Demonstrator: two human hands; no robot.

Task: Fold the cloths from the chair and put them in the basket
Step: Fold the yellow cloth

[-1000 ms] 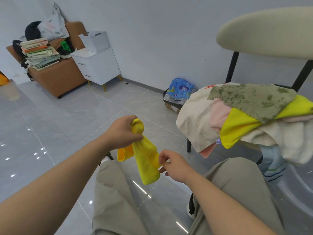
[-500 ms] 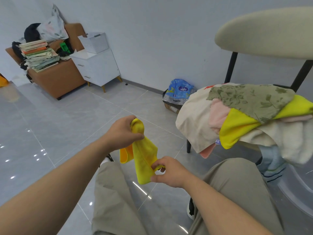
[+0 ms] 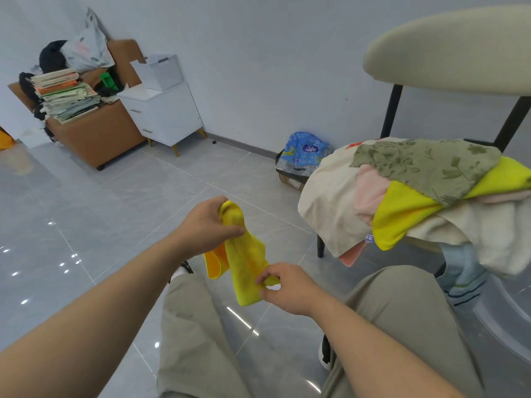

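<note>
Overhead, glossy grey floor tiles [image 3: 120, 202] meet a pale wall. Soft yellow microfibre cloth [image 3: 244, 259] hangs between knees, left hand [image 3: 208, 225] gripping its top, right hand [image 3: 287, 288] pinching its lower edge.

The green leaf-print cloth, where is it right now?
In the head view the green leaf-print cloth lies on the right, uppermost on the chair, overlapping a yellow cloth and a pink cloth.

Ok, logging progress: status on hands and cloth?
Left hand grips yellow cloth top. Right hand pinches lower edge. Chair pile unfolded. Nothing blocking.
</note>
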